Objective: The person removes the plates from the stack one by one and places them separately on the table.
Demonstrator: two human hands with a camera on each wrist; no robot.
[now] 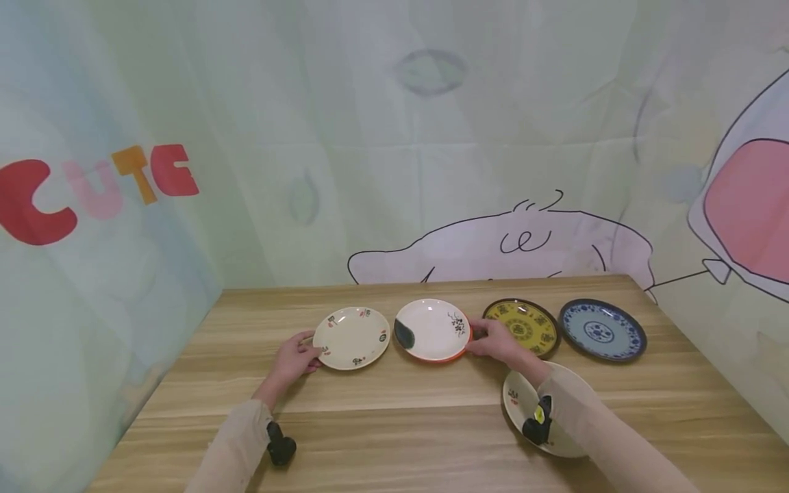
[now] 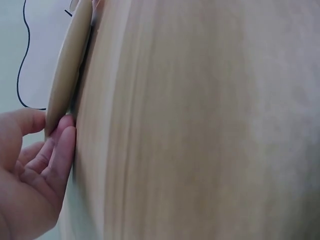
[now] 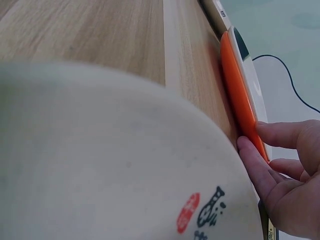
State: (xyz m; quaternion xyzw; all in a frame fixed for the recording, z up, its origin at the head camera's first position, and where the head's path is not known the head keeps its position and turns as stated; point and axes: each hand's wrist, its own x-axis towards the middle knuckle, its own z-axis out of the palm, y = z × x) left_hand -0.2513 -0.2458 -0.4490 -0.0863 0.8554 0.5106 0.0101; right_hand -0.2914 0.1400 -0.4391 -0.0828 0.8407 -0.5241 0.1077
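Note:
At the left of the row, a cream plate with small dark and red motifs has its left rim pinched by my left hand; thumb above, fingers under the edge in the left wrist view. Beside it lies a white plate with a dark green patch, a branch drawing and an orange underside. My right hand pinches that plate's right rim between thumb and fingers. Below my right forearm sits a cream bowl-like plate, partly hidden by the sleeve; its pale surface fills much of the right wrist view.
A yellow-green patterned plate with a dark rim lies right of my right hand. Farther right is a blue floral plate. All rest on a wood-grain table, with a printed curtain behind it.

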